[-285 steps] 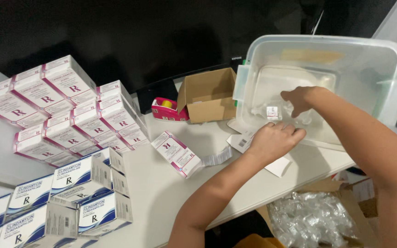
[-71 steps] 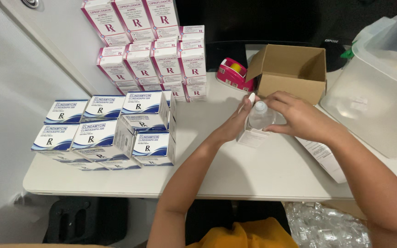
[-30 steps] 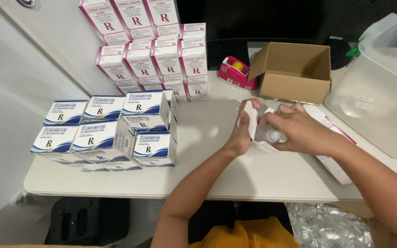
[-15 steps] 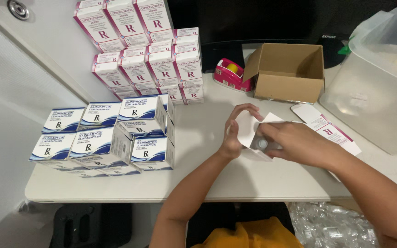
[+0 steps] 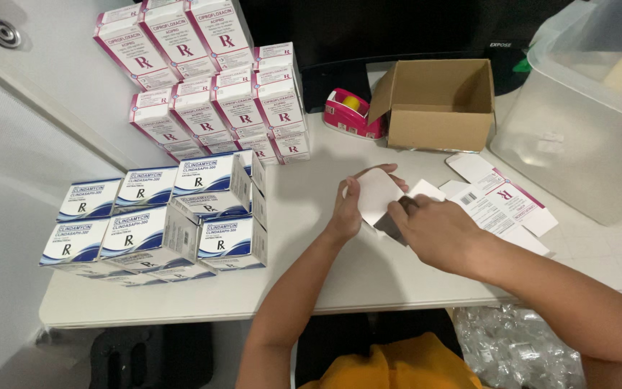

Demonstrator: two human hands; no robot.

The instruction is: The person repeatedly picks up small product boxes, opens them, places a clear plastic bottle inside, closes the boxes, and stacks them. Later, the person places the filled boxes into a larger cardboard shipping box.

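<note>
My left hand (image 5: pixel 348 204) grips a small white carton (image 5: pixel 379 194) at its left side, holding it just above the white table (image 5: pixel 368 274). My right hand (image 5: pixel 433 230) covers the carton's open right end, fingers pressed into it; the clear vial seen a moment ago is hidden under this hand. A flattened pink-and-white carton (image 5: pixel 502 205) lies on the table just right of my hands.
Stacks of pink-and-white medicine boxes (image 5: pixel 210 86) stand at the back left, blue-and-white boxes (image 5: pixel 160 223) at the front left. A pink tape dispenser (image 5: pixel 345 114), an open brown cardboard box (image 5: pixel 437 104) and a clear plastic bin (image 5: pixel 584 122) sit behind. A bag of clear vials (image 5: pixel 520 346) lies below the table edge.
The vial has gone from upright between my hands to inside the white carton, out of sight. My right hand now covers the carton's open end. The view shifted slightly rightward.
</note>
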